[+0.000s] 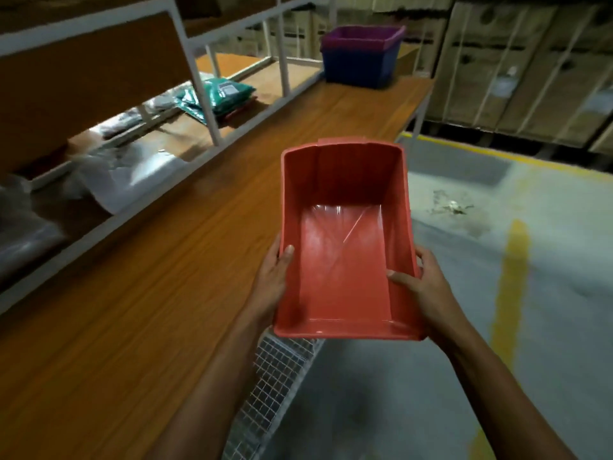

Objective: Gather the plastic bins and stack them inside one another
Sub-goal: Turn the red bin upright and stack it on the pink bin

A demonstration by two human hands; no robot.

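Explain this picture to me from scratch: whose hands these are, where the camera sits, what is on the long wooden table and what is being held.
There is no machine here. A person wears one wide-angle camera on the head, looking forward and down, so the two bare arms reach in from the bottom edge.

The left hand and the right hand hold a red plastic bin by its two long sides, thumbs hooked over the rim. It is empty and held in the air at the table's edge, partly over the grey floor.

On the wooden table, at the far end, a purple bin sits nested in a blue bin. To the left, white-framed shelves hold green packets and blurred clear plastic bags.
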